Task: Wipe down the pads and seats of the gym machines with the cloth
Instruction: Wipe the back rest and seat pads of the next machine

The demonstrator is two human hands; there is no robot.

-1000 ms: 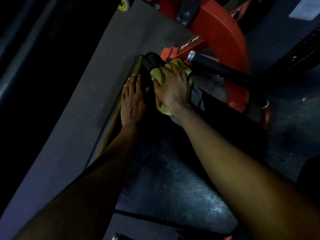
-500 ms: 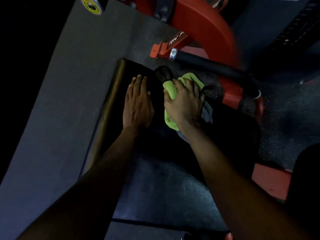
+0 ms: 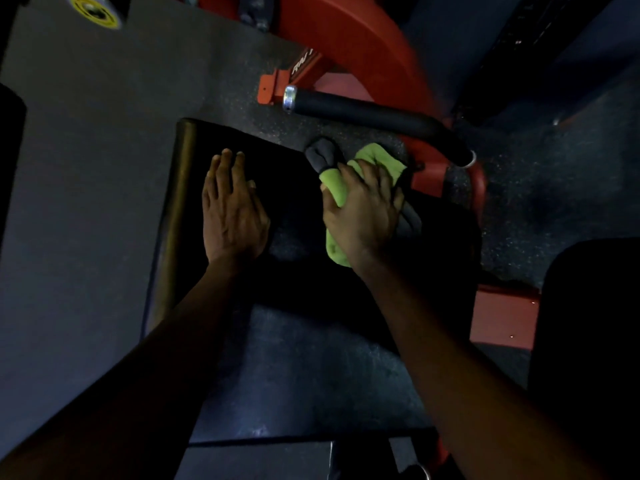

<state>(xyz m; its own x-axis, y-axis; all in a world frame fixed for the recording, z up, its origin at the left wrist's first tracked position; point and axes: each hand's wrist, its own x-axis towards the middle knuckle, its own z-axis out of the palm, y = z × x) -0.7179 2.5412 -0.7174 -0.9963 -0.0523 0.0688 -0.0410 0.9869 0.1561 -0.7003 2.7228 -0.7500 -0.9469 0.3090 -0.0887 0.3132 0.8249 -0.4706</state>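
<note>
A black padded seat (image 3: 291, 188) of a red gym machine fills the middle of the view. My left hand (image 3: 232, 209) rests flat on its left part, fingers straight and together. My right hand (image 3: 363, 209) presses a bunched yellow-green cloth (image 3: 334, 188) onto the seat's far right part, fingers curled over the cloth. A grey piece of fabric (image 3: 323, 154) shows beside the cloth at the seat's far edge.
A black foam-covered bar (image 3: 374, 116) with a chrome end cap runs across just beyond the seat. The red machine frame (image 3: 360, 39) rises behind it. Dark speckled rubber floor (image 3: 86, 168) lies to the left. Another black pad (image 3: 588, 323) sits at the right edge.
The view has shifted so more of the seat shows. Both hands have come nearer along the seat, the right one dragging the cloth with it.
</note>
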